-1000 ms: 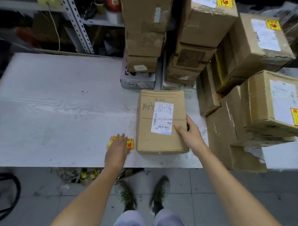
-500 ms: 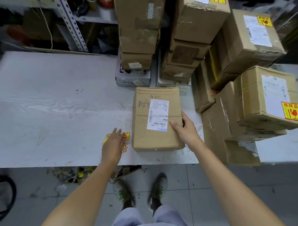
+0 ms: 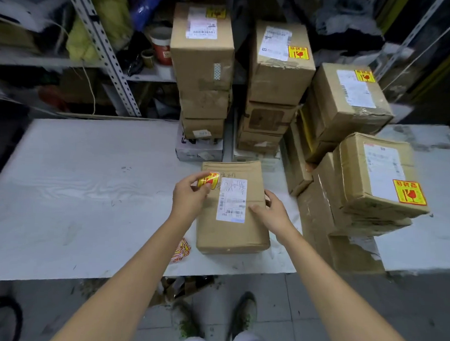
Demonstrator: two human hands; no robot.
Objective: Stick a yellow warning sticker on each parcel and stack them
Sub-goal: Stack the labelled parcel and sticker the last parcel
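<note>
A brown cardboard parcel (image 3: 232, 231) with a white shipping label lies flat on the white table (image 3: 77, 190) near its front edge. My left hand (image 3: 190, 197) pinches a yellow warning sticker (image 3: 208, 180) over the parcel's top-left corner. My right hand (image 3: 273, 213) grips the parcel's right edge, thumb on its top face. A small pile of yellow stickers (image 3: 181, 250) lies on the table just left of the parcel, partly hidden by my left forearm.
Stacks of brown parcels stand behind (image 3: 204, 67) and to the right (image 3: 379, 180) of the flat parcel, several bearing yellow stickers. Metal shelving (image 3: 103, 51) with clutter rises at the back left. The floor and my shoes show below the table edge.
My left hand has lifted a sticker off the pile and carried it up over the parcel's top-left corner. My right hand stays on the parcel's right edge. The camera tilted upward.
</note>
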